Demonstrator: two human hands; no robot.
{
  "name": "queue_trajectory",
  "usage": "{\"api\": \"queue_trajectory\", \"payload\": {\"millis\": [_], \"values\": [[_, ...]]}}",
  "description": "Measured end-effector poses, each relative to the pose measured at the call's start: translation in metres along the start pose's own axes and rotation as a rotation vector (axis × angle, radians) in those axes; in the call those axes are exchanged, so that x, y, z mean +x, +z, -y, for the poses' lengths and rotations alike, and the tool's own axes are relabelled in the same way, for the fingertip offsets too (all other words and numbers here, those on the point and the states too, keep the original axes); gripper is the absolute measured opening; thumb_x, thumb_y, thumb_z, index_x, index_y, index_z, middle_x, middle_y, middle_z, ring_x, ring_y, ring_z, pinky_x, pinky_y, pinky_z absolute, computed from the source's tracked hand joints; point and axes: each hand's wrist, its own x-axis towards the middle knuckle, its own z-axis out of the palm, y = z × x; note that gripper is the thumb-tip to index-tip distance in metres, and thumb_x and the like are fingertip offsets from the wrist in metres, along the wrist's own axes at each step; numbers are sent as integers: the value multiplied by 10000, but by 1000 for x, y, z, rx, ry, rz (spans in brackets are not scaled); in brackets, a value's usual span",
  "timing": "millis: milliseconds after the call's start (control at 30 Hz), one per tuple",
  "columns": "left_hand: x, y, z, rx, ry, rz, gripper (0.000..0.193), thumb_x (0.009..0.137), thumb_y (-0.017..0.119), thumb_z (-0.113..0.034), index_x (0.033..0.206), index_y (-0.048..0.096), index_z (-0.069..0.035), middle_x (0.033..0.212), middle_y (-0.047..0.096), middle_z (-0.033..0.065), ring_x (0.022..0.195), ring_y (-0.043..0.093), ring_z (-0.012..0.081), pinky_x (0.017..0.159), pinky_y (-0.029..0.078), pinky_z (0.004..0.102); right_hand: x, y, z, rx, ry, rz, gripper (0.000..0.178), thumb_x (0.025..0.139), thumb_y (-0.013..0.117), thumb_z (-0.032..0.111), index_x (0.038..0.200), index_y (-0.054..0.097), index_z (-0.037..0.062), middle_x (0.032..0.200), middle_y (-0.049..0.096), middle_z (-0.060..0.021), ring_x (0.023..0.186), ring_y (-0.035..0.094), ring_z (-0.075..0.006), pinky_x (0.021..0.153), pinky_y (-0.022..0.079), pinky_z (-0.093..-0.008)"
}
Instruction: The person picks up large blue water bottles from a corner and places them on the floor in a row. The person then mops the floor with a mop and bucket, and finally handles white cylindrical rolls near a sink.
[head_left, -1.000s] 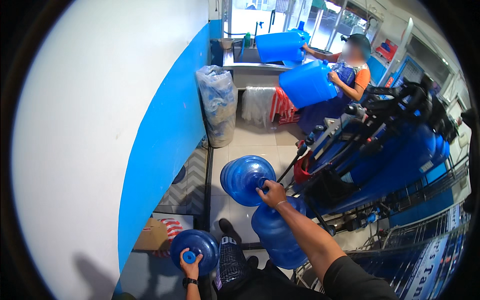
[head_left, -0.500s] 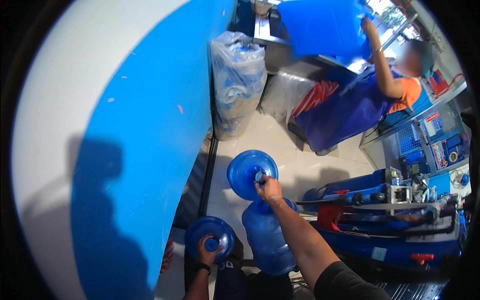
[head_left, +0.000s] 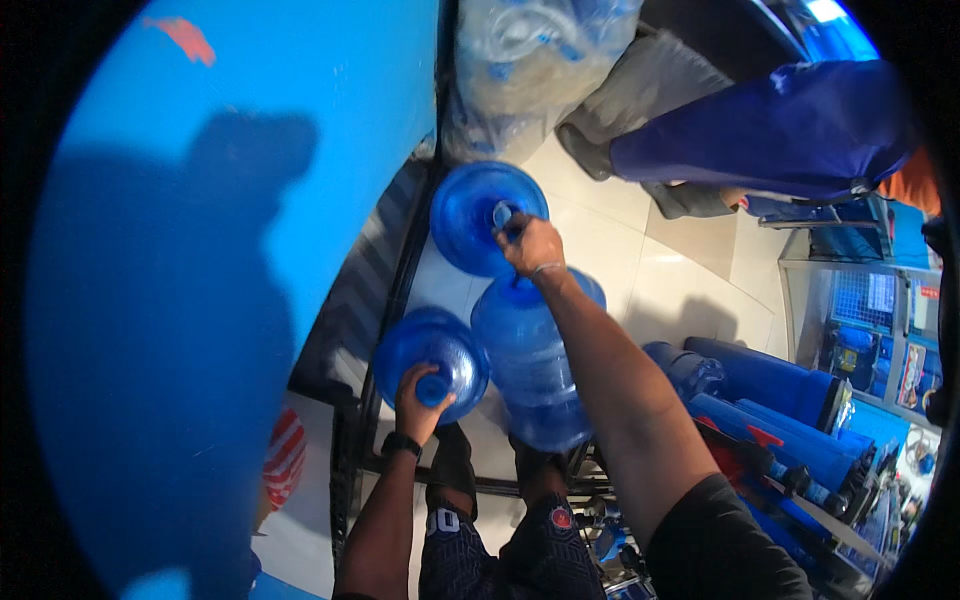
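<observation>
My left hand (head_left: 420,405), with a dark band at the wrist, curls round the capped neck of a blue water jug (head_left: 408,345) at the near left. Farther off, my right hand (head_left: 532,247) grips the neck of a second blue water jug (head_left: 462,215), seen from above. Between them and slightly right, a third blue water jug (head_left: 525,345) shows its ribbed side and appears tilted or lying down. My right forearm passes over its right side, and its neck is largely hidden behind my right hand and wrist.
A clear plastic sack (head_left: 525,75) stands beyond the jugs, by the blue wall (head_left: 200,300). At the far right is another person in a purple apron (head_left: 760,130). Blue containers (head_left: 770,385) and a glass-fronted cabinet (head_left: 865,310) line the right. A dark metal frame (head_left: 400,300) borders the left.
My view has tipped downward, so the jugs and hands sit higher in it. Both hands keep hold of the same two necks. The blue bin the other person held has left view.
</observation>
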Motion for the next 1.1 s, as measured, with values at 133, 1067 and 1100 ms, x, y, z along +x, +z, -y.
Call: {"api": "queue_trajectory", "payload": {"millis": [133,1067,1100], "values": [[51,22,-6,-40,92,-104,567,683,897,-96,1181,626,-96,1239,655,130,1181,612,317,1017,475,422,5,18,-16,70,-234,-157,373,858,759,281,1196,710,131,978,692,-173,847,690,-338,791,558,-418],[-160,2,8,47,-432,-167,805,802,831,-387,1402,471,9,1395,505,252,1334,453,403,1123,365,471,-352,46,-56,369,178,-248,313,732,769,-10,1002,626,57,1096,595,-194,1050,598,-409,920,486,-444],[-208,-8,6,13,-605,-91,798,794,838,-406,1373,491,20,1347,539,252,1298,483,398,1107,382,467,-357,53,-46,345,197,-161,313,717,785,-16,984,633,46,1094,601,-171,1087,601,-375,946,491,-430]]}}
